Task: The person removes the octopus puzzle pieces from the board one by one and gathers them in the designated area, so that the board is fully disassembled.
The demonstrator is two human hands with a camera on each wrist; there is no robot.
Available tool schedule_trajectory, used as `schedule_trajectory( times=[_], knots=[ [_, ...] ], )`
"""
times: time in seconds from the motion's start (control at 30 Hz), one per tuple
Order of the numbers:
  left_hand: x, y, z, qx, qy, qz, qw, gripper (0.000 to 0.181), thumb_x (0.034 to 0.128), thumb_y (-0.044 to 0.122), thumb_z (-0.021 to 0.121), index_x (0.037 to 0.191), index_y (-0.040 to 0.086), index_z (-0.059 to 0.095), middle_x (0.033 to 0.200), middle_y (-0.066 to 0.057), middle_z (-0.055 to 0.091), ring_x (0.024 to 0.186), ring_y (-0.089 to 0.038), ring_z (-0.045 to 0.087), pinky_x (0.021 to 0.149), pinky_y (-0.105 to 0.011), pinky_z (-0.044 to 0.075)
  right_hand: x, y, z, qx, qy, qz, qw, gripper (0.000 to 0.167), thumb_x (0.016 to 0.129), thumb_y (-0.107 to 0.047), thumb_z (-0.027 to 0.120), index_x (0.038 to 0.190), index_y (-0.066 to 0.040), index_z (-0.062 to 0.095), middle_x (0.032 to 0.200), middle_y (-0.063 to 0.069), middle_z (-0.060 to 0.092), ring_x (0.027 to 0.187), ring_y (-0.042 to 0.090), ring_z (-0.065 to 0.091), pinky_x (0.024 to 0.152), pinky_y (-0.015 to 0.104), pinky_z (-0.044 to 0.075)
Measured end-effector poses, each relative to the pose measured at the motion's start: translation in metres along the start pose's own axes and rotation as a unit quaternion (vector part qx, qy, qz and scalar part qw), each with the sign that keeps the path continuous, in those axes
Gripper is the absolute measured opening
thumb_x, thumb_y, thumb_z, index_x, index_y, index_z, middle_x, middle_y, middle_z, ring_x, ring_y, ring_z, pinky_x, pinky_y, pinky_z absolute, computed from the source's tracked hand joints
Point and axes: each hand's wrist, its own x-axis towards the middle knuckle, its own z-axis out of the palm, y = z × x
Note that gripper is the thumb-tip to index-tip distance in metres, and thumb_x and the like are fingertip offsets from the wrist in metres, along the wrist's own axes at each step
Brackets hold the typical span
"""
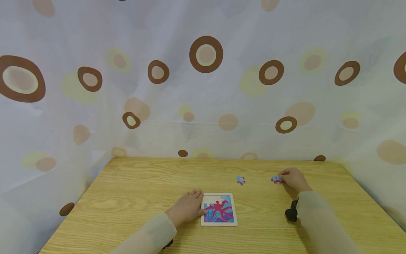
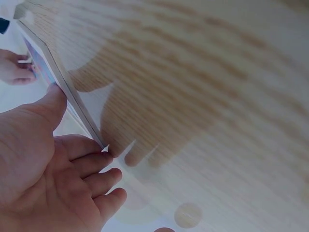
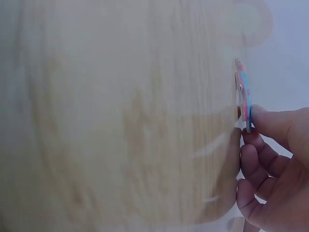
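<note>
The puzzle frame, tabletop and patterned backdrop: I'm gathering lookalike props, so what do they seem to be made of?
Puzzle frame: probably smooth, matte wood or fibreboard, judging by its pale, plain border.
Tabletop: wood or wood-look laminate, slightly glossy; it shows grain streaks and soft reflections.
Backdrop: perhaps fabric or plastic sheeting, fairly matte with printed rings; it hangs in soft creases.

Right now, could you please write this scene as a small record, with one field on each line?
octopus jigsaw: upper-left area unfilled, in a pale frame
left hand: touching the frame's left side
right hand: pinching a jigsaw piece
loose piece: on the wood-grain table, left of the pinched one
backdrop: whitish, with brown rings
</note>
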Motion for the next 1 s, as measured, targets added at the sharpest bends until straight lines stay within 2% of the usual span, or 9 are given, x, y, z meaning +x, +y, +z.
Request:
schedule_trajectory(
  times=[0.27,0.4,0.53,0.63,0.7,0.77,0.87,1.0],
  knots=[
    [-0.001,0.001,-0.002,0.000,0.001,0.003,1.0000,0.066,0.0924,0.046,0.047,0.140,0.002,0.038,0.142,-0.011,0.037,0.131,-0.026,0.031,0.106,-0.038,0.028,-0.001,-0.001,-0.001,-0.010,-0.001,-0.002,1.0000,0.024,0.092,-0.010,0.054,0.101,0.010,0.063,0.098,0.024,0.061,0.091,0.041,0.054,0.077,0.052,0.045],
    [-0.003,0.003,-0.005,-0.006,0.001,0.003,1.0000,0.066,0.0922,0.046,0.048,0.139,0.001,0.038,0.142,-0.012,0.038,0.130,-0.027,0.032,0.105,-0.038,0.028,0.000,-0.009,-0.001,-0.016,0.003,-0.018,0.9997,0.026,0.093,-0.012,0.054,0.105,0.010,0.062,0.102,0.025,0.060,0.091,0.040,0.056,0.074,0.050,0.047],
    [-0.005,0.003,-0.006,-0.005,0.001,0.004,1.0000,0.065,0.0921,0.045,0.049,0.139,0.001,0.039,0.141,-0.012,0.038,0.130,-0.027,0.033,0.105,-0.038,0.029,0.000,-0.030,0.000,0.002,0.011,-0.045,0.9989,0.028,0.093,-0.012,0.054,0.111,0.009,0.059,0.104,0.026,0.058,0.089,0.037,0.056,0.071,0.047,0.049],
    [-0.005,0.004,-0.008,-0.007,-0.001,0.006,1.0000,0.065,0.0922,0.045,0.049,0.139,0.001,0.038,0.141,-0.012,0.038,0.130,-0.027,0.033,0.105,-0.038,0.029,-0.002,-0.055,0.003,0.019,0.011,-0.064,0.9977,0.028,0.093,-0.011,0.055,0.112,0.009,0.059,0.098,0.021,0.058,0.073,0.030,0.055,0.060,0.041,0.050],
    [-0.005,0.004,-0.008,-0.008,-0.002,0.005,1.0000,0.065,0.0922,0.045,0.049,0.139,0.001,0.038,0.142,-0.012,0.037,0.130,-0.027,0.032,0.105,-0.038,0.028,-0.003,-0.071,0.009,0.024,0.008,-0.079,0.9966,0.027,0.092,-0.011,0.056,0.112,0.007,0.060,0.095,0.017,0.058,0.071,0.026,0.053,0.058,0.038,0.048],
    [-0.005,0.004,-0.008,-0.009,-0.003,0.004,1.0000,0.065,0.0923,0.045,0.049,0.139,0.001,0.038,0.142,-0.012,0.037,0.131,-0.027,0.032,0.106,-0.038,0.028,-0.005,-0.084,0.015,0.025,0.001,-0.099,0.9948,0.026,0.092,-0.010,0.057,0.111,0.006,0.061,0.090,0.012,0.058,0.068,0.023,0.051,0.055,0.035,0.047],
    [-0.005,0.004,-0.008,-0.010,-0.003,0.000,1.0000,0.065,0.0924,0.045,0.049,0.140,0.001,0.038,0.142,-0.012,0.037,0.131,-0.027,0.031,0.106,-0.038,0.028,-0.008,-0.100,0.028,0.021,-0.015,-0.142,0.9895,0.024,0.090,-0.009,0.059,0.108,0.006,0.062,0.082,0.005,0.057,0.072,0.020,0.051,0.059,0.033,0.045],
    [-0.006,0.004,-0.009,-0.009,-0.001,0.001,1.0000,0.065,0.0923,0.045,0.049,0.139,0.001,0.038,0.142,-0.012,0.037,0.131,-0.027,0.032,0.106,-0.038,0.028,-0.015,-0.115,0.048,0.027,-0.058,-0.192,0.9793,0.021,0.088,-0.008,0.061,0.107,0.003,0.063,0.078,-0.001,0.054,0.069,0.016,0.050,0.057,0.030,0.045]
  ],
)
